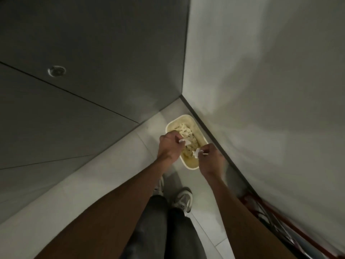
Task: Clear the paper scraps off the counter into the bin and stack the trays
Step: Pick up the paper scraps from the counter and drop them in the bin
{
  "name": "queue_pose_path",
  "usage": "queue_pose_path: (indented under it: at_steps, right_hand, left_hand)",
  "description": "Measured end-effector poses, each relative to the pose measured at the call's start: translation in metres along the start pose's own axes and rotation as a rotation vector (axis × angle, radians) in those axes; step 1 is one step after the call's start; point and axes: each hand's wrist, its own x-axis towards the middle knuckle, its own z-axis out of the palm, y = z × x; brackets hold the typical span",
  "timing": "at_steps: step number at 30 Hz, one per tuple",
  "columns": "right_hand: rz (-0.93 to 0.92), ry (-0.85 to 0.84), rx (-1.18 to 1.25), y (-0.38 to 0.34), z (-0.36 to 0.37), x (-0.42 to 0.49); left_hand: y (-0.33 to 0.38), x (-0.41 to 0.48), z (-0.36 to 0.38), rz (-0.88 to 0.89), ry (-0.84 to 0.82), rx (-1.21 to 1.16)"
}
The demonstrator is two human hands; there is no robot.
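A cream rectangular bin [188, 119] stands on the floor in the corner, with several crumpled paper scraps [184, 132] heaped inside. My left hand [169, 144] hovers over the bin's left rim, fingers curled round a white paper scrap [184, 141]. Over the bin's right side my right hand [210, 157] pinches another white scrap [197, 152]. Neither trays nor counter are in view.
A dark panelled wall [84, 81] with a small round fitting [56, 71] rises on the left. A pale wall [261, 90] with a dark skirting closes the right. My shoes [183, 200] stand on pale floor tiles [112, 176]. A red metal frame [280, 227] lies at lower right.
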Motion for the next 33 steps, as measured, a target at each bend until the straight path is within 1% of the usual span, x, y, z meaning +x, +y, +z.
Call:
queue_pose_path:
  at_steps: [3, 6, 9, 13, 16, 20, 24, 28, 33]
  right_hand:
    - [-0.003, -0.037, -0.017, 0.010, 0.026, 0.029]
    - [-0.006, -0.108, -0.038, 0.011, 0.040, 0.040]
    - [0.003, -0.133, -0.045, 0.008, 0.037, 0.031]
    - [-0.025, -0.115, -0.059, -0.008, 0.011, -0.006]
    - [-0.134, -0.086, -0.068, -0.038, -0.020, -0.053]
    - [-0.328, -0.048, -0.076, -0.094, -0.074, -0.130]
    - [-0.421, -0.004, -0.089, -0.155, -0.126, -0.213]
    - [-0.501, -0.016, -0.061, -0.208, -0.165, -0.289]
    - [-0.618, -0.054, -0.040, -0.265, -0.191, -0.367]
  left_hand:
    - [-0.004, 0.027, 0.022, -0.009, -0.043, 0.055]
    - [-0.007, 0.039, 0.028, 0.043, -0.099, 0.170]
    - [-0.008, 0.036, 0.014, 0.055, -0.108, 0.186]
    - [-0.008, 0.001, -0.031, 0.070, -0.107, 0.205]
    - [0.001, -0.046, -0.081, 0.096, -0.072, 0.229]
    - [0.032, -0.132, -0.156, 0.152, -0.003, 0.261]
    - [0.059, -0.227, -0.233, 0.152, 0.091, 0.168]
    - [0.079, -0.312, -0.293, 0.171, 0.219, 0.072]
    - [0.075, -0.398, -0.360, 0.189, 0.378, -0.022]
